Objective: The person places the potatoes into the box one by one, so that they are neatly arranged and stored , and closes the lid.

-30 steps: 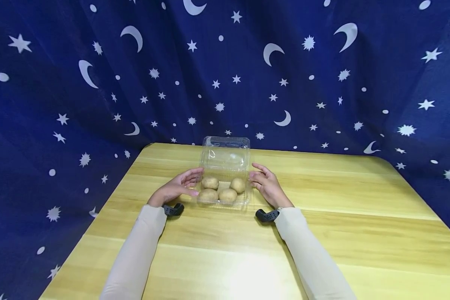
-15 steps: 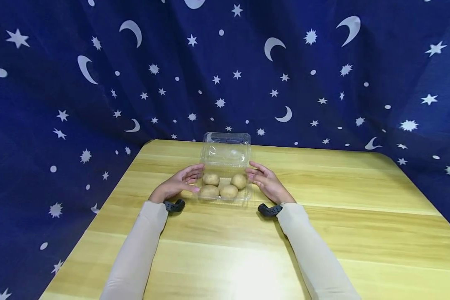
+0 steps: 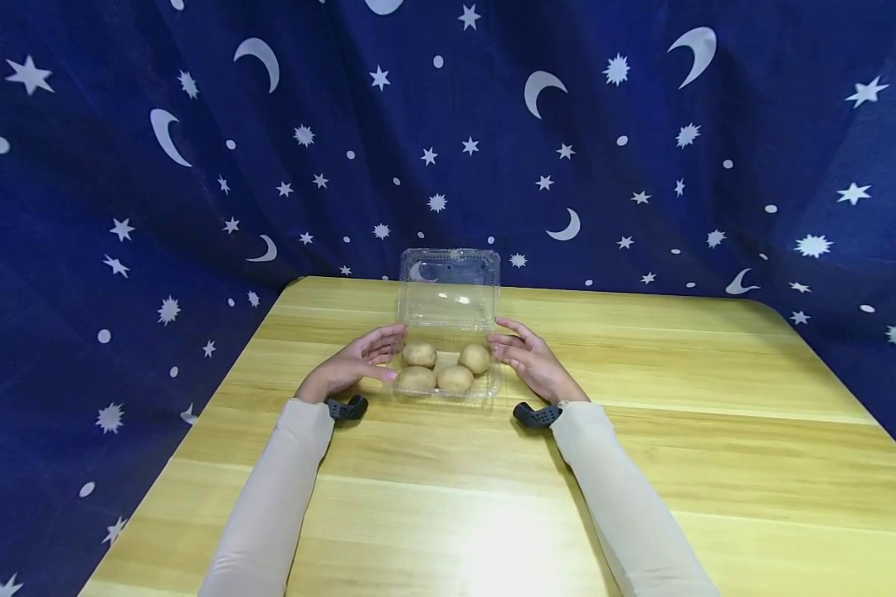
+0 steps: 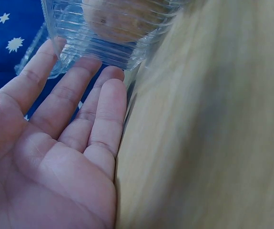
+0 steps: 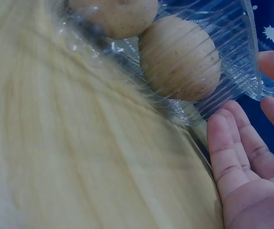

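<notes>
A clear plastic clamshell box [image 3: 489, 383] stands on the wooden table, its hinged lid [image 3: 450, 286] raised at the back. Inside lie several potatoes [image 3: 455, 379], two in front and two behind. My left hand [image 3: 354, 365] is at the box's left side; in the left wrist view its loosely extended fingertips meet the ribbed wall [image 4: 91, 47]. On the opposite side my right hand [image 3: 535, 363] has its fingers along the wall, palm turned toward the box. Through that wall a potato [image 5: 179, 59] shows in the right wrist view. Neither hand is curled round anything.
The pale wooden table [image 3: 433, 481] spreads in front of the box and to both sides. A dark blue curtain [image 3: 448, 124] with white moons and stars hangs behind and at the sides. Each wrist wears a black camera mount [image 3: 536, 414].
The lid has swung up to stand more upright. The right hand's fingers have shifted slightly inward to the box's side, while the left hand and the potatoes keep their places.
</notes>
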Motion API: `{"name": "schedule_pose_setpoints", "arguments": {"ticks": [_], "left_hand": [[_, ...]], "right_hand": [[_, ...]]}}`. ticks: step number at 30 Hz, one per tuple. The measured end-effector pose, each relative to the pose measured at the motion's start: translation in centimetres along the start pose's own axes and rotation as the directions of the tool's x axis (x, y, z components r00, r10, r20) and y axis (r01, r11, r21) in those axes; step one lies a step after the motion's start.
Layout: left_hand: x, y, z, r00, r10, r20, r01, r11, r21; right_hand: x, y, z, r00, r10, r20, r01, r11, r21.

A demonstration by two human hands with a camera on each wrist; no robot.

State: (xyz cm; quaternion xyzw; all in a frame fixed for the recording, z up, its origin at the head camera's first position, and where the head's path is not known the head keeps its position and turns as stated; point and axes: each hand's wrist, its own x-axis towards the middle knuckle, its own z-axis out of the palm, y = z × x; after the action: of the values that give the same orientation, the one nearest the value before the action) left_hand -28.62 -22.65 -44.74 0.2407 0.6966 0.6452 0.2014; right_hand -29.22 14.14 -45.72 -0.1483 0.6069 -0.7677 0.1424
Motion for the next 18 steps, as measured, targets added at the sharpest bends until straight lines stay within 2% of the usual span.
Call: {"name": "schedule_pose_setpoints", "arguments": {"ticks": [8, 18], "left_hand": [[-0.04, 0.1, -0.01, 1.0, -0.001, -0.002, 0.001, 1.0, -0.006], [0.06, -0.04, -0.09, 1.0, 0.026, -0.001, -0.026, 1.0, 0.016]], "right_hand": [[0.01, -0.06, 0.08, 1.0, -0.005, 0.0, 0.005, 1.0, -0.023], [0.0, -0.11, -0.11, 1.0, 0.008, 0.0, -0.008, 1.0, -0.022]]}}
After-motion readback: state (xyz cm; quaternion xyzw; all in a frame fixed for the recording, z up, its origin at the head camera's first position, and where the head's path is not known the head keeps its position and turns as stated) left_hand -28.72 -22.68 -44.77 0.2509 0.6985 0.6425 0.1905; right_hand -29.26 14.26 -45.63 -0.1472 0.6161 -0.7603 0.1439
